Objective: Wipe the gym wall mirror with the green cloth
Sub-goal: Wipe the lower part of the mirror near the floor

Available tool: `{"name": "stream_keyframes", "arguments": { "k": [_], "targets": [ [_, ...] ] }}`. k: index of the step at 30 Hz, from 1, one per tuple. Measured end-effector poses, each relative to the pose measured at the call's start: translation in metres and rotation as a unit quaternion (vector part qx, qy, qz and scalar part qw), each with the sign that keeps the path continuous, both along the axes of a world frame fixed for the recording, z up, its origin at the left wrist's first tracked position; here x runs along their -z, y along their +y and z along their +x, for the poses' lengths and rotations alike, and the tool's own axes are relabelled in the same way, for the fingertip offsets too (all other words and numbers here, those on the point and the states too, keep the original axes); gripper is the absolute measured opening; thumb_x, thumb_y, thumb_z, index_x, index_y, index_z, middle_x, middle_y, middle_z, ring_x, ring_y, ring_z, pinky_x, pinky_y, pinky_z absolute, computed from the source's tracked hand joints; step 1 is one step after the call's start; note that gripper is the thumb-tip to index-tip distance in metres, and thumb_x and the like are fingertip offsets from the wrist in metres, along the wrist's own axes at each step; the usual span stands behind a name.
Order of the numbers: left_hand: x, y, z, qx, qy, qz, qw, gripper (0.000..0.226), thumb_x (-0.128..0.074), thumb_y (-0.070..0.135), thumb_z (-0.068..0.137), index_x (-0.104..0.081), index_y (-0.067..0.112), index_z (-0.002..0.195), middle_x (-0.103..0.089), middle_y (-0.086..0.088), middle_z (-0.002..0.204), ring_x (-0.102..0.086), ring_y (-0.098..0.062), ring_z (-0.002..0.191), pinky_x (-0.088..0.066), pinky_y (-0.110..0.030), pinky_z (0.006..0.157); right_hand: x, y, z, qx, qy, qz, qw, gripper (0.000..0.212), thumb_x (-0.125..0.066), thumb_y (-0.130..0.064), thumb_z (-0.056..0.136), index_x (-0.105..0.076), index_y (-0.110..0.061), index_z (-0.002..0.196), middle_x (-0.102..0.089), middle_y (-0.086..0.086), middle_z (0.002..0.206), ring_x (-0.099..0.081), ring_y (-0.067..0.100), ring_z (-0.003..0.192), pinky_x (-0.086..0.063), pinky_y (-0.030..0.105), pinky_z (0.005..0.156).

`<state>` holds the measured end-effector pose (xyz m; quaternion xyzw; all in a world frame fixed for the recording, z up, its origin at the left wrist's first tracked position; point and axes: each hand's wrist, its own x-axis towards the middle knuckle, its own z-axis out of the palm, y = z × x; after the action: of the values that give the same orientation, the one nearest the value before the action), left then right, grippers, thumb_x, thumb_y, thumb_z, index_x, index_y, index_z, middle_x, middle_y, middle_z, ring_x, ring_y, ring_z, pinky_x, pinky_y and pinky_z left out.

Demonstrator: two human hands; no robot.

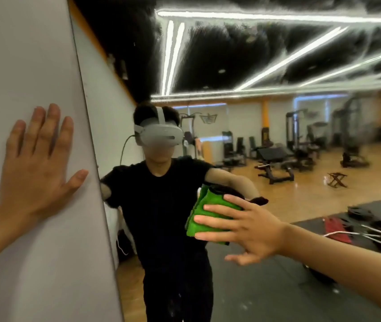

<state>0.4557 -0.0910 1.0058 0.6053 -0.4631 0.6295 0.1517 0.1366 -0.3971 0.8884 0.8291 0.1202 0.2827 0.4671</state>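
From the head camera we see one green cloth (211,199), a soft folded pad with a dark edge along its top. It lies flat against the smooth glass of the gym wall mirror (301,194), at about chest height of the reflected figure. The right hand (250,231) presses it there. Its fingers (215,221) are straight and spread across the fabric, and the thumb hangs free below the cloth.

The left hand (36,163) rests flat on the matte white wall (22,54) just left of the mirror's edge. Its four fingers (52,126) point up, slightly apart, and the thumb reaches toward the edge.

The glass gives back a person in a black T-shirt wearing a grey headset (159,134) with a cable. Behind the figure it shows a blurred room with a glossy wooden floor (301,201), a dark rubbery mat (277,287), black weight machines and benches we cannot count, and long white light strips on a black ceiling.
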Motion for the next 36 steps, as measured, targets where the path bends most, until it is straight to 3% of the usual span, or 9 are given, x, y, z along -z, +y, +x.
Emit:
{"name": "stream_keyframes", "arguments": {
  "k": [2,5,8,11,17,21,28,34,36],
  "targets": [
    [0.001,-0.001,0.0,0.006,0.004,-0.005,1.0,0.094,-0.036,0.06,0.093,-0.017,0.006,0.167,-0.002,-0.013,0.177,0.004,-0.027,0.164,0.0,-0.054,0.13,-0.027,-0.026,-0.019,-0.009,0.033,-0.025,0.999,0.068,-0.035,-0.058,0.102,-0.022,-0.036,0.166,-0.007,-0.004,0.176,-0.007,0.023,0.162,0.007,0.049,0.13],
    [0.001,-0.003,0.001,0.001,-0.004,-0.013,1.0,0.101,-0.042,0.063,0.088,-0.017,0.005,0.167,-0.006,-0.015,0.177,0.0,-0.03,0.164,-0.007,-0.06,0.128,-0.125,-0.055,-0.04,-0.001,-0.14,0.069,0.988,0.064,-0.028,-0.058,0.105,-0.02,-0.037,0.165,-0.01,0.002,0.175,-0.008,0.03,0.162,0.001,0.055,0.129],
    [0.001,-0.004,-0.001,0.004,0.0,-0.013,1.0,0.096,-0.04,0.061,0.091,-0.019,0.005,0.167,-0.004,-0.014,0.177,0.002,-0.028,0.164,-0.003,-0.056,0.13,-0.199,-0.055,-0.052,0.043,-0.359,0.238,0.901,0.061,-0.012,-0.058,0.106,-0.002,-0.043,0.165,-0.006,0.006,0.176,-0.001,0.029,0.162,0.001,0.051,0.13],
    [0.001,-0.004,-0.001,0.0,-0.003,-0.016,1.0,0.093,-0.038,0.058,0.093,-0.02,0.004,0.167,-0.004,-0.014,0.177,0.002,-0.027,0.164,0.002,-0.049,0.131,-0.175,-0.028,-0.02,0.06,-0.435,0.284,0.852,0.071,-0.01,-0.064,0.105,-0.011,-0.03,0.168,-0.004,0.006,0.176,0.0,0.031,0.162,-0.004,0.058,0.129],
    [0.001,-0.003,-0.003,-0.009,-0.01,-0.015,1.0,0.092,-0.037,0.057,0.094,-0.018,0.005,0.167,-0.005,-0.015,0.177,0.001,-0.029,0.164,0.001,-0.049,0.13,-0.013,-0.018,-0.016,0.017,-0.06,0.025,0.998,0.07,-0.024,-0.062,0.103,-0.023,-0.033,0.166,-0.014,0.001,0.175,-0.012,0.03,0.162,0.0,0.054,0.13],
    [0.0,-0.004,-0.002,-0.014,-0.022,-0.017,1.0,0.089,-0.035,0.057,0.097,-0.021,0.002,0.167,-0.007,-0.018,0.176,-0.002,-0.031,0.164,-0.001,-0.052,0.131,-0.048,-0.064,-0.049,0.016,-0.106,0.036,0.994,0.063,-0.021,-0.054,0.106,-0.018,-0.038,0.166,-0.011,-0.002,0.176,-0.011,0.027,0.162,0.0,0.052,0.13],
    [0.002,-0.004,-0.003,-0.018,-0.018,-0.02,0.999,0.088,-0.032,0.057,0.099,-0.02,0.002,0.167,-0.008,-0.019,0.176,-0.005,-0.036,0.164,-0.004,-0.056,0.13,-0.161,0.009,0.014,0.053,-0.454,0.333,0.825,0.074,-0.012,-0.068,0.103,-0.012,-0.032,0.168,-0.004,0.005,0.176,0.0,0.031,0.162,-0.002,0.061,0.127],
    [0.0,0.001,-0.003,-0.02,-0.019,-0.01,1.0,0.087,-0.033,0.056,0.098,-0.023,0.003,0.166,-0.01,-0.018,0.176,-0.005,-0.032,0.164,-0.003,-0.052,0.13,-0.108,0.085,0.079,-0.023,-0.167,0.105,0.98,0.071,-0.031,-0.065,0.104,-0.021,-0.032,0.167,-0.012,0.004,0.175,-0.002,0.03,0.162,-0.005,0.061,0.128],
    [0.0,0.0,-0.003,-0.019,-0.02,-0.013,1.0,0.087,-0.034,0.055,0.098,-0.024,0.003,0.166,-0.011,-0.018,0.176,-0.004,-0.03,0.164,-0.002,-0.051,0.131,-0.111,0.056,0.051,-0.032,-0.148,0.083,0.985,0.065,-0.029,-0.06,0.107,-0.021,-0.034,0.166,-0.013,0.002,0.175,-0.003,0.028,0.163,-0.006,0.059,0.129]
  ]
}}
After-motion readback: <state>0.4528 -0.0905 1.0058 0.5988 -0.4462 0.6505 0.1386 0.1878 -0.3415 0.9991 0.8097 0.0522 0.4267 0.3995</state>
